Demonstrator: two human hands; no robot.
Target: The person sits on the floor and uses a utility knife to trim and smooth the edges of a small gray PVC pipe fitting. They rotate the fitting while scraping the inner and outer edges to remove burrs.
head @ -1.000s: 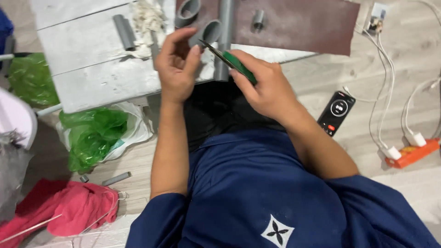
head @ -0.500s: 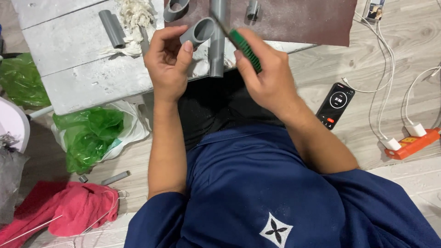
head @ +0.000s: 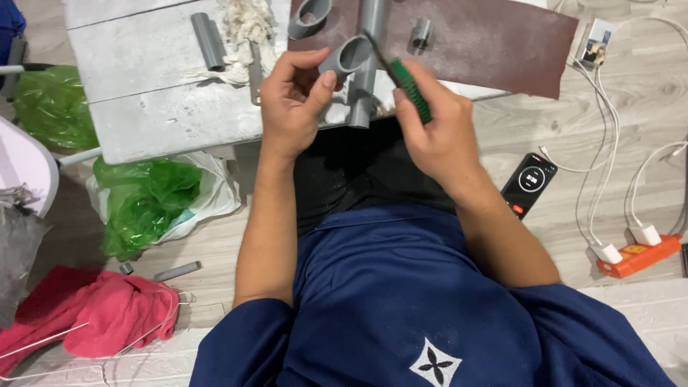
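My left hand [head: 294, 104] grips a short grey pipe fitting [head: 344, 57] with its open end turned toward me. My right hand [head: 437, 129] holds a green-handled tool [head: 410, 87] whose thin dark blade reaches up to the rim of the fitting. Both hands hover over the near edge of a low grey work board [head: 143, 93]. A long grey pipe [head: 367, 64] lies on the board just behind the fitting.
A brown sandpaper sheet [head: 494, 39], a grey pipe stub [head: 208, 39], a pipe ring [head: 309, 16] and a white rag [head: 244, 29] lie on the board. Green plastic bags [head: 147, 201], a red cloth [head: 107, 315], a phone [head: 529, 183] and an orange power strip [head: 638, 254] sit on the floor.
Both hands and the fitting stay near the board edge. The green-handled tool has swung more upright, its blade working along the fitting's rim.
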